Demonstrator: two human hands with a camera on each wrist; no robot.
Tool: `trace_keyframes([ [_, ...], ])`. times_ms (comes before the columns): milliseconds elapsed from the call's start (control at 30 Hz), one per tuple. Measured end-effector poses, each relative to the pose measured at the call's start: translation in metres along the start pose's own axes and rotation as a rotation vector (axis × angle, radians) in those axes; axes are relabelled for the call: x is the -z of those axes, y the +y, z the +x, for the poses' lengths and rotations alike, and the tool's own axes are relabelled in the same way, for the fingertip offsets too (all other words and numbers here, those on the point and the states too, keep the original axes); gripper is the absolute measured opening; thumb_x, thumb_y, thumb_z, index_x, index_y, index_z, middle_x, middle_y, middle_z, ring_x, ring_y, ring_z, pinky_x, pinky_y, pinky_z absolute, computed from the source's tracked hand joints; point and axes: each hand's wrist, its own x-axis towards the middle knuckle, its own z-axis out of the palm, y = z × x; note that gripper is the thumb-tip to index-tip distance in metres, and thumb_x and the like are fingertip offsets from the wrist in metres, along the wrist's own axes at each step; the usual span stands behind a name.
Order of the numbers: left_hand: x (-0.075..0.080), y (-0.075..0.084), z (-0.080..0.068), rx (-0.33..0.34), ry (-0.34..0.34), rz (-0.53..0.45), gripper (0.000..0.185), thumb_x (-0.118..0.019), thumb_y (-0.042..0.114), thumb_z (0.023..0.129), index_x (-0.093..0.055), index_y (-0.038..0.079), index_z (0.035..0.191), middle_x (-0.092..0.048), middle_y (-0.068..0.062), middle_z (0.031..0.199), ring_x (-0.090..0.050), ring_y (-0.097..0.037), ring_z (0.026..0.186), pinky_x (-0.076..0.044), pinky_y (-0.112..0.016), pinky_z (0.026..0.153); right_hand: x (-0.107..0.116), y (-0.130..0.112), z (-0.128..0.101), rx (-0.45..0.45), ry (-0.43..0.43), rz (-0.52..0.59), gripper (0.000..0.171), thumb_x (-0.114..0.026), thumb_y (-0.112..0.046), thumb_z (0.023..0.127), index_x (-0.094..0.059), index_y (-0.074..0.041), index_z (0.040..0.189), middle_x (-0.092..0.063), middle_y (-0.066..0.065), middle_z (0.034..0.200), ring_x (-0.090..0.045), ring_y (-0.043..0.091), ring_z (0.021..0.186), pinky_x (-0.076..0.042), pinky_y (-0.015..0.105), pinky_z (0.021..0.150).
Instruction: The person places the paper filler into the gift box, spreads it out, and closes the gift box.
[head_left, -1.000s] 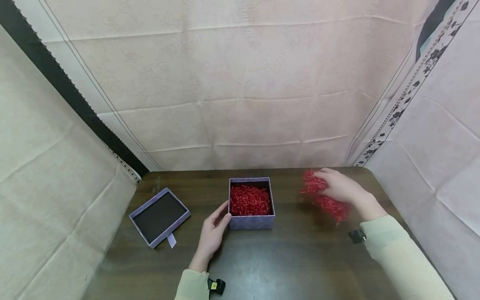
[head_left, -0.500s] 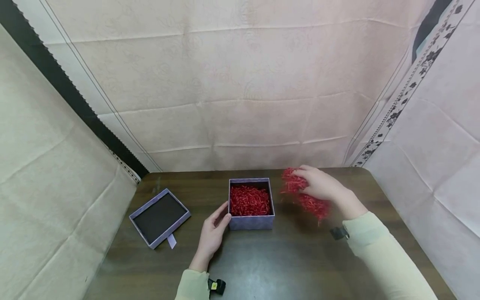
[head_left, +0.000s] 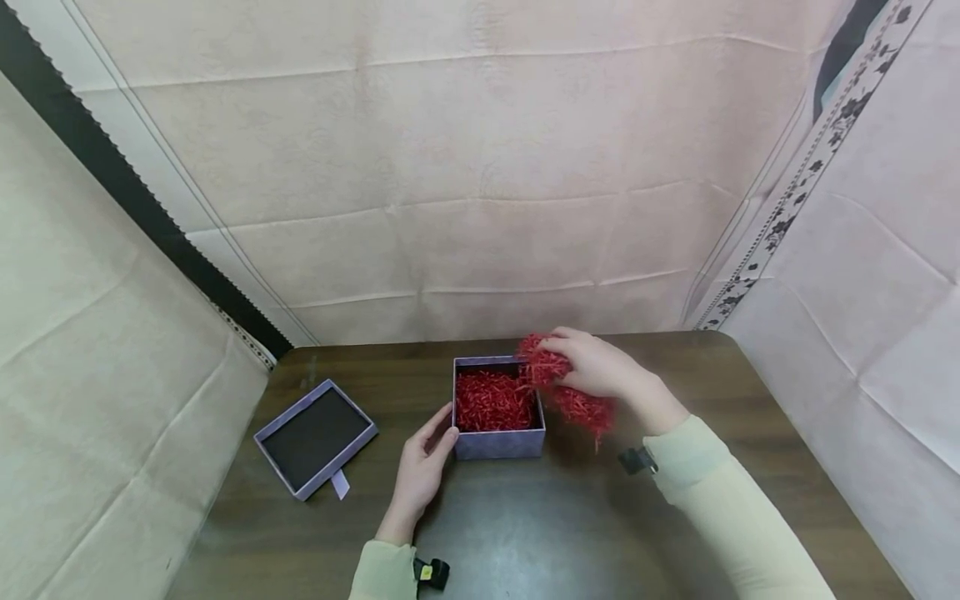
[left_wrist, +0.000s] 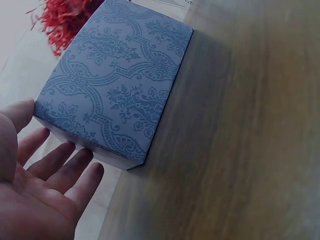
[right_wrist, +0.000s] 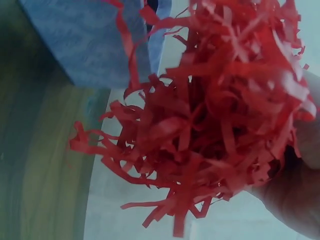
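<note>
A lilac patterned box [head_left: 499,445] stands on the table, with red shredded paper [head_left: 491,402] inside it. My left hand [head_left: 422,468] touches the box's left side with fairly straight fingers. In the left wrist view, the thumb and fingertips of the left hand [left_wrist: 50,185] meet one side of the box [left_wrist: 110,85]. Over the box's right rim, my right hand [head_left: 600,367] grips a loose clump of red shredded paper [head_left: 581,408]. Strands hang below that hand. In the right wrist view the clump [right_wrist: 215,115] hides most of the fingers.
To the left lies the box lid [head_left: 315,437], its dark inside facing up and a ribbon tab [head_left: 341,483] sticking out. The brown wooden table [head_left: 525,517] ends at a pale cloth backdrop [head_left: 480,208], with cloth on both sides too.
The right hand has moved left with the clump of shredded paper, from the table's right side to the box's right rim. The left hand stays at the box.
</note>
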Motion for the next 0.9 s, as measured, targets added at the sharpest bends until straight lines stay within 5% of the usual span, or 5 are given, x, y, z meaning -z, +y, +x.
trace_keyframes([
  [500, -0.001, -0.003, 0.001, -0.005, 0.011, -0.038, 0.047, -0.061, 0.018, 0.1, -0.052, 0.007, 0.145, -0.052, -0.008, 0.146, -0.046, -0.02, 0.136, -0.04, -0.018, 0.102, -0.021, -0.033, 0.044, 0.048, -0.001, 0.061, 0.046, -0.078, -0.023, 0.087, -0.064, -0.026, 0.13, -0.058, -0.001, 0.127, -0.057, 0.017, 0.116, -0.048, 0.04, 0.1],
  [900, -0.001, -0.004, 0.002, -0.01, 0.016, -0.03, 0.044, -0.061, 0.015, 0.1, -0.054, 0.009, 0.144, -0.054, -0.007, 0.144, -0.048, -0.021, 0.134, -0.041, -0.024, 0.104, -0.04, -0.041, 0.071, 0.055, -0.017, 0.108, 0.047, -0.076, -0.025, 0.088, -0.062, -0.028, 0.133, -0.057, -0.002, 0.131, -0.056, 0.016, 0.119, -0.047, 0.039, 0.102],
])
